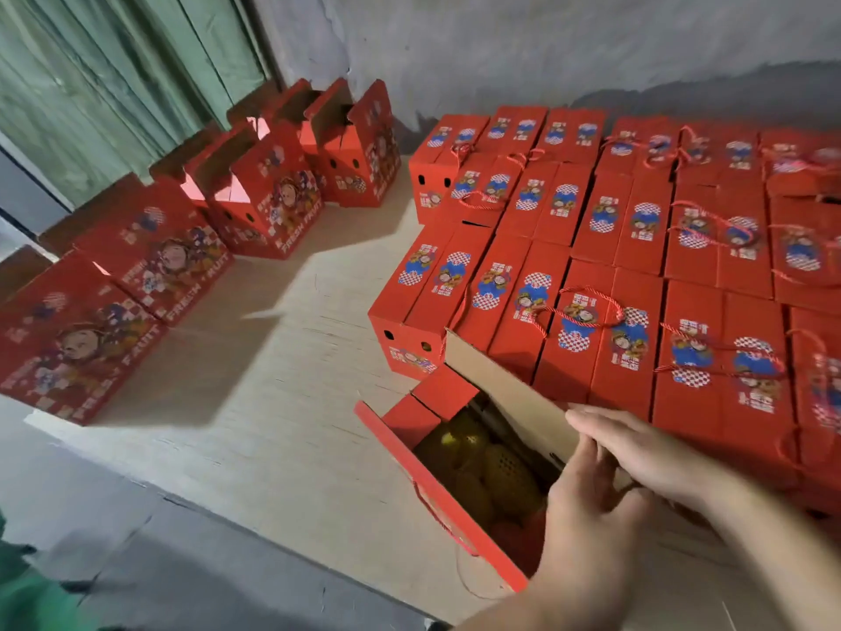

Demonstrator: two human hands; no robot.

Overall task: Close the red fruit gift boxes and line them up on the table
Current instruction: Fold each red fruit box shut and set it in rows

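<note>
Both hands, the left hand (587, 507) and right hand (637, 448), lie flat-fingered on the open box's (455, 485) raised flap at the surface's (273, 403) near edge, closed boxes (591, 266) crowding its right, open ones (255, 193) lining the left.

glossy red cardboard boxes (564, 284), pale wood-grain table (273, 403)

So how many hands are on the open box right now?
2. The left hand reaches up from the near side to the open box's raised brown flap. The right hand lies flat on that flap, fingers straight.
</note>
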